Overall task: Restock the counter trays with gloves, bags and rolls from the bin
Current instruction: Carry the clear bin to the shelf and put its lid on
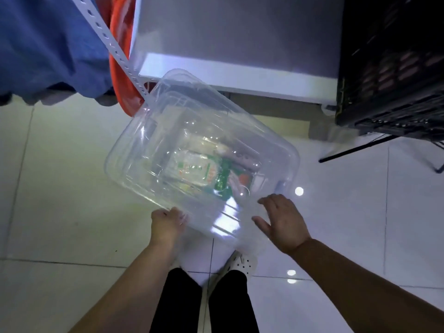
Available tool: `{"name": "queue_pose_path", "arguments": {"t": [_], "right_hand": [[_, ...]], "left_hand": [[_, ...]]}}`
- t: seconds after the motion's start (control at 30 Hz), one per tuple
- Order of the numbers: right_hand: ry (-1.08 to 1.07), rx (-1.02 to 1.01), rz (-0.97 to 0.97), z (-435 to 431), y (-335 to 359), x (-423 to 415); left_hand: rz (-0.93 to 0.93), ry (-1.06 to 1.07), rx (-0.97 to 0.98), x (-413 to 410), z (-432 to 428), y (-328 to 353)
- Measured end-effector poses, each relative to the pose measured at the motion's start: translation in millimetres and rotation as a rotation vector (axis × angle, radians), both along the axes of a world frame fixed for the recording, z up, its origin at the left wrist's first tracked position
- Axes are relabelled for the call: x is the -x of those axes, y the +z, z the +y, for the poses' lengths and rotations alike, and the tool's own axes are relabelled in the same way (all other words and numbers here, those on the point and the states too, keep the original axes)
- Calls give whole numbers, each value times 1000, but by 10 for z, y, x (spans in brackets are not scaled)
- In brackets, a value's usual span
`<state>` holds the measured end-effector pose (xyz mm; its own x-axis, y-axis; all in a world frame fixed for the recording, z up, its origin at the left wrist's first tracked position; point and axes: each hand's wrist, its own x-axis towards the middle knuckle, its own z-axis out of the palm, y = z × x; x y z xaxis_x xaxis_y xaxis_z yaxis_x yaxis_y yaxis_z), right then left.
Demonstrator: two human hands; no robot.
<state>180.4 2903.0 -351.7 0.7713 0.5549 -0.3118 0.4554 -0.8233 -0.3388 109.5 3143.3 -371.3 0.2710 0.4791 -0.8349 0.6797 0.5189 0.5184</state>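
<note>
A clear plastic bin with a clear lid hangs tilted above the tiled floor in front of me. Through its walls I see packets with green and red print; what they hold is blurred. My left hand grips the bin's near left edge. My right hand is at the near right corner, fingers spread, palm against the bin's side or just off it.
A white counter stands ahead, a black crate on a stand at the right. A white perforated rack post, blue cloth and orange cloth hang at the left. My legs and white shoes are below.
</note>
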Motion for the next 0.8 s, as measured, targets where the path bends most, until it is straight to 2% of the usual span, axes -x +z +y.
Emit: {"name": "queue_pose_path", "arguments": {"t": [0.23, 0.37, 0.47, 0.6, 0.73, 0.8], "right_hand": [[-138, 158, -92, 69, -380, -619], [-191, 178, -130, 93, -574, -809], [-475, 154, -107, 58, -690, -700], [-885, 114, 30, 31, -814, -389], [-1502, -146, 436, 11, -915, -281], [-1626, -211, 607, -55, -932, -228]], "left_hand": [[167, -59, 2, 203, -87, -448], [246, -125, 67, 185, -20, -599], [231, 17, 105, 141, -15, -620], [199, 30, 155, 158, -27, -594], [154, 71, 247, 179, -18, -588], [130, 21, 272, 184, -27, -590]]}}
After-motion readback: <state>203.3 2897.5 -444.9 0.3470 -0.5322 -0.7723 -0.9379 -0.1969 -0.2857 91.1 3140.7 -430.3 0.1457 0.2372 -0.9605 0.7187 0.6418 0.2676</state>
